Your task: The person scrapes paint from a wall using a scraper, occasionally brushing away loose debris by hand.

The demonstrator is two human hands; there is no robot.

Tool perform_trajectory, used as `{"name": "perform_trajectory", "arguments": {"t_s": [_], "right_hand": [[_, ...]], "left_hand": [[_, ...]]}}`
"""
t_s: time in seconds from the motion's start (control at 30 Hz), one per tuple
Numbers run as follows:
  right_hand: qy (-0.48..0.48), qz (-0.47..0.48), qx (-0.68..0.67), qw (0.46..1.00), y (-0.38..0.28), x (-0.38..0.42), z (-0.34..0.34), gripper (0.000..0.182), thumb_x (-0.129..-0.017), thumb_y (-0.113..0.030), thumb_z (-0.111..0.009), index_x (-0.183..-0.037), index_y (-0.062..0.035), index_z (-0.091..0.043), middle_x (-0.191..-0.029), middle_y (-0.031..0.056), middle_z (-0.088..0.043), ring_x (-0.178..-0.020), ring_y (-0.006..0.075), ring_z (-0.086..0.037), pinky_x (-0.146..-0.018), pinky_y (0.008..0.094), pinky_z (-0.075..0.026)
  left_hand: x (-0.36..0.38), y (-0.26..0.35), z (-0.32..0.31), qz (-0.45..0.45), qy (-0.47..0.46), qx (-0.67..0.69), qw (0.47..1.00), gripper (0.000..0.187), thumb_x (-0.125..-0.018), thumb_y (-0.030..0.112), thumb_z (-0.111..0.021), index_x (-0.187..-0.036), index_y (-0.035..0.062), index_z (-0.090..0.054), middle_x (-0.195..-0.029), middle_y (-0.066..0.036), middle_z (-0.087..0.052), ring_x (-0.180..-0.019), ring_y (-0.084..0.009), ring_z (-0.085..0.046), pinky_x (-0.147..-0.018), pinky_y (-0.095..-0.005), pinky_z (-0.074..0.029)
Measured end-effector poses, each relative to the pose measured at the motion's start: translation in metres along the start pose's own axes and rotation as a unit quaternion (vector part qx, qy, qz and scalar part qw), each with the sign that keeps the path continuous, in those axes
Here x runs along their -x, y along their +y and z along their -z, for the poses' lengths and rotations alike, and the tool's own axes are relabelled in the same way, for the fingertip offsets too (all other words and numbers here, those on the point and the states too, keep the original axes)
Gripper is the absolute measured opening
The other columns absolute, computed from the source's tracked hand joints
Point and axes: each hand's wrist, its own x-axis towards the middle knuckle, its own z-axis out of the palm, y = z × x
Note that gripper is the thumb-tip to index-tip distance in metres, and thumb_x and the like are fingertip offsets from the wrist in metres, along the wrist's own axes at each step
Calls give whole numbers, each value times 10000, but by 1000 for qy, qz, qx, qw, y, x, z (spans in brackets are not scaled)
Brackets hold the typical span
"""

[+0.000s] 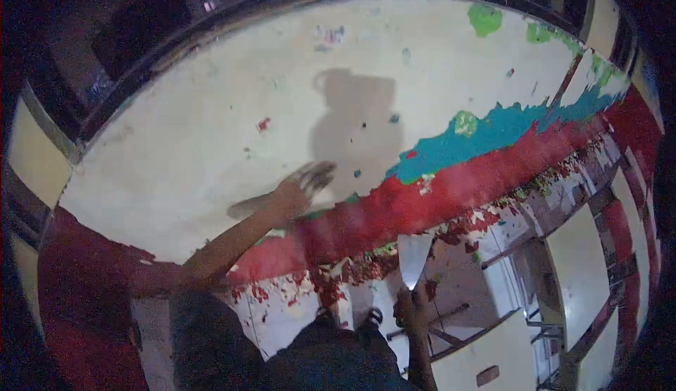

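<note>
Scraper [413,256], pale blade up, at 6 o'clock of the frame, just under the red band [451,194]; handle clenched in the right hand [412,309], fingers wrapped tight around it. At 9 o'clock of the blade, left hand [304,182] laid flat on the wall [211,130], fingers stretched and close together, blurred. Judged well along: most of the wall bare and cream from 9 to 1 o'clock, only specks on it. Left to strip, by the look of it: the red band from 7 to 3 o'clock, the teal patch [486,134] above it, green spots [484,18] at 1 o'clock, flaked red below the blade. Shadow [355,123] of the head on the cream at 12 o'clock.
</note>
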Motion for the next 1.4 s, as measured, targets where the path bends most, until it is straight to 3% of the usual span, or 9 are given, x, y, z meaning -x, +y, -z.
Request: {"name": "perform_trajectory", "arguments": {"t_s": [0.03, 0.1, 0.23, 0.63, 0.77, 0.83, 0.93, 1.03, 1.4], "right_hand": [[-3, -35, 24, 999, -7, 3, 4, 93, -883, -172, -516, -938, -105, -481, -589, -14, -468, -427, 98, -463, -359, 228, -339], [12, 39, -18, 999, -25, 22, 10, 140, -882, -169, -515, -996, -102, -470, -590, -18, -452, -423, 89, -442, -369, 239, -348], [48, 18, -4, 999, 2, 30, 37, 192, -874, -152, -514, -1045, -83, -460, -596, -15, -455, -438, 82, -438, -384, 257, -366], [-88, -44, 3, 995, -24, -4, 27, 204, -876, -290, -535, -893, -86, -532, -618, -11, -510, -472, 82, -463, -400, 242, -364], [-86, -23, 102, 991, -62, -10, -9, 220, -874, -293, -523, -965, -103, -460, -598, -17, -477, -447, 80, -450, -371, 238, -349], [-103, -15, 123, 987, -60, -27, -15, 240, -876, -285, -512, -1008, -100, -434, -593, -18, -462, -438, 81, -444, -361, 237, -347], [-110, 0, 98, 989, -65, -31, -28, 247, -882, -259, -504, -1040, -93, -411, -623, -3, -457, -459, 86, -454, -383, 246, -374], [-108, -17, 94, 990, -60, -39, -33, 235, -890, -233, -499, -1055, -90, -412, -640, 4, -452, -483, 85, -459, -403, 249, -386], [-72, 99, 93, 988, -61, -89, -71, 223, -911, -125, -458, -1125, -61, -460, -745, -1, -505, -624, 78, -472, -550, 257, -417]], "left_hand": [[20, 19, -10, -47, -4, 11, 999, 474, -819, 414, -516, -1181, 110, -542, -1216, -120, -519, -1099, -245, -496, -878, -430, -405], [46, 58, 8, 89, -461, 235, 851, 362, -841, 279, -475, -1123, 61, -540, -1042, -144, -603, -893, -293, -601, -763, -432, -476], [114, 144, -50, -1, -183, 411, 893, 335, -815, 364, -522, -705, 57, -600, -682, -137, -597, -629, -334, -573, -604, -482, -421], [17, 223, 10, 231, -56, 533, 812, 276, -859, 313, -506, -978, 85, -605, -887, -157, -620, -701, -326, -607, -624, -414, -485], [-15, 200, 47, 378, -54, 721, 579, 294, -883, 321, -477, -972, 75, -610, -882, -112, -614, -661, -248, -600, -636, -378, -489], [-9, 227, 1, 380, 104, 694, 602, 310, -887, 332, -467, -955, 65, -609, -817, -106, -602, -651, -224, -587, -640, -374, -480], [-13, 205, 2, 349, 44, 694, 629, 320, -888, 324, -465, -922, 38, -605, -734, -96, -585, -640, -210, -564, -641, -369, -462], [-18, 197, -4, 398, -80, 779, 478, 341, -867, 345, -507, -984, 38, -598, -813, -112, -610, -726, -202, -592, -678, -354, -470], [-50, 149, 8, 509, 11, 765, 395, 280, -871, 270, -517, -841, -3, -569, -681, -38, -542, -616, -140, -523, -571, -306, -430]]}}
